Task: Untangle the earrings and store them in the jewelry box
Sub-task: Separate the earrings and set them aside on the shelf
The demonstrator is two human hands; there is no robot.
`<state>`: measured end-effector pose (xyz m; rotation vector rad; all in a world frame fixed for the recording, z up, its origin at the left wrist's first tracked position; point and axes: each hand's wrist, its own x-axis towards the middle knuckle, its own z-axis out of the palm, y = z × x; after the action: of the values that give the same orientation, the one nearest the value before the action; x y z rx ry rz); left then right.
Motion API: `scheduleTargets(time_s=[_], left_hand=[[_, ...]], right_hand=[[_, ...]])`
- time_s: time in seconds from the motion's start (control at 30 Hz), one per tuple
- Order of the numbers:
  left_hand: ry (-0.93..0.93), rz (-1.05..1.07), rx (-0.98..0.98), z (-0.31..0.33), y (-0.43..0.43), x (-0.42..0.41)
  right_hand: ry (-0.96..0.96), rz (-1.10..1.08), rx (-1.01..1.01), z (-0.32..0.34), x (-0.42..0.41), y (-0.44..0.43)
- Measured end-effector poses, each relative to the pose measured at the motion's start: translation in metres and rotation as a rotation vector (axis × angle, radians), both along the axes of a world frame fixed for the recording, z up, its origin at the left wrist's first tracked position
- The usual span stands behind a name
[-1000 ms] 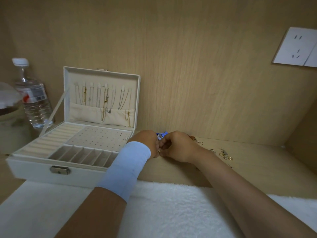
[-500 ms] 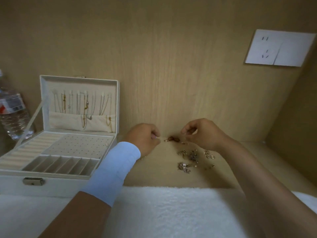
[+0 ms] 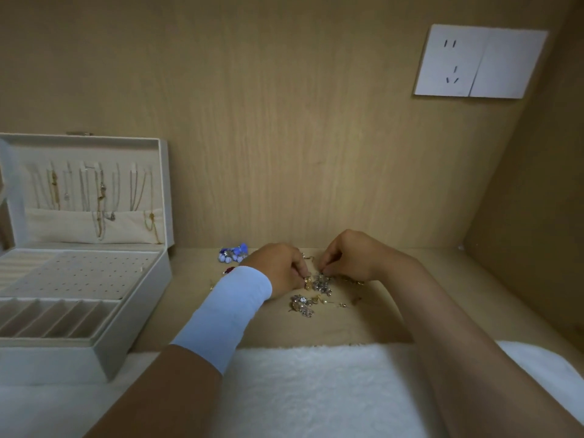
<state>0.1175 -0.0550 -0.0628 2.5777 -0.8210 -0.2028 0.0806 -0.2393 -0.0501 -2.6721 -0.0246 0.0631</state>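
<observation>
- Earrings [image 3: 317, 287] lie in a small tangled heap of gold and silver pieces on the wooden desk [image 3: 373, 324], near its back edge and about midway along it, well to the right of the box.
- Jewelry box [image 3: 132, 317], white and open, stands at the left side of the desk; its lid is upright against the back wall, with thin chains hanging inside above a cloth pocket. The tray shows a panel of small holes, ring rolls on its left, and a row of narrow slots along its front.
- White fluffy towel [image 3: 316, 390] covers the front edge of the desk, under both forearms.
- White wall socket [image 3: 480, 61] sits high on the back wall toward the right corner.
- Left hand [image 3: 279, 267], with a pale blue wristband [image 3: 227, 314] on the forearm, is curled, its fingertips pinched on a gold piece at the left side of the heap.
- Right hand [image 3: 350, 257] is curled too, fingertips pressed together on a silver piece at the top of the heap, just beside the left hand.
- Blue beaded piece [image 3: 234, 251] lies apart at the back edge of the desk, between the box and the left hand.
- Loose silver cluster [image 3: 301, 305] rests just in front of the heap, untouched by either hand.
</observation>
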Motion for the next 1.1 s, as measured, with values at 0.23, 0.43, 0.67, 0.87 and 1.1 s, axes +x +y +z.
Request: scheduleTargets(time_s=[0.23,0.43,0.67,0.87,1.1], left_hand=[[0.063,-0.065,-0.073,0.009,0.001,0.004],[0.124,0.012,-0.526,0.007,-0.013,0.008],[0.331,0.034,-0.780,0.011,-0.013,0.005],[0.272,0.028,-0.766,0.013,-0.007,0.009],[0.209,0.037,-0.669,0.009,0.001,0.017]], right_hand=[[0.011,-0.021,0.134,0.008,-0.004,-0.012],[-0.087,-0.021,0.398,0.026,-0.011,-0.015],[-0.085,-0.018,0.680,0.030,-0.012,-0.007],[-0.139,-0.229,0.155,0.013,-0.005,-0.030],[-0.022,-0.265,-0.024,-0.004,-0.003,-0.031]])
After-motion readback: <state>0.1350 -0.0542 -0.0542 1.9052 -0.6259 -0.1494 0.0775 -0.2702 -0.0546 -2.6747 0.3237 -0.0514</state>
